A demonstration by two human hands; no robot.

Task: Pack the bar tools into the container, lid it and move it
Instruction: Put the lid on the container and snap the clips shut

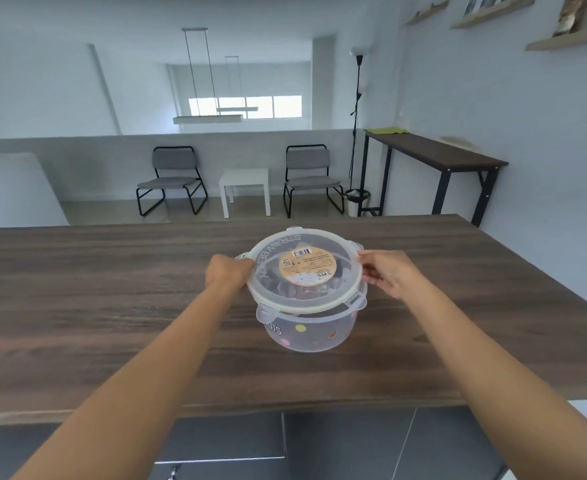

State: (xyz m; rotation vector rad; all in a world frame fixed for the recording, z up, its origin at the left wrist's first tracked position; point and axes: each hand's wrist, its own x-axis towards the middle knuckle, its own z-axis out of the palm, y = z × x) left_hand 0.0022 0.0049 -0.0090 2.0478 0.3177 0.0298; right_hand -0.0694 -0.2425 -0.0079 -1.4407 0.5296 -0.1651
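Left hand [225, 271] closed in a grip on the left edge of the lid [304, 270], fingers curled over the rim by a small side tab; right hand [387, 273] holding the right edge of the same lid, thumb on top of the rim, fingers spread down the outer side. Both forearms reach in from the near edge of the view. Lid is round, translucent, with a tan circular label [307, 270] at its centre carrying a barcode and small print, and raised lettering curving along the left side. It sits on top of the container [307, 332], slightly tilted, near edge looking a little off the rim; whether it is fully seated cannot be told. Container is a clear round tub with coloured dots and white lettering on its wall, lugs at the rim. Dark shapes show through the lid, too blurred to tell which bar tools they are. Container stands on the dark wood-grain counter [112, 306], around the middle, a bit right of centre. Beyond the counter: two grey chairs with black frames [172, 178], a small white side table [247, 188] between them, a black floor lamp [357, 133] to the right, and a tall dark table [437, 157] against the right wall, with wall shelves [569, 39] above
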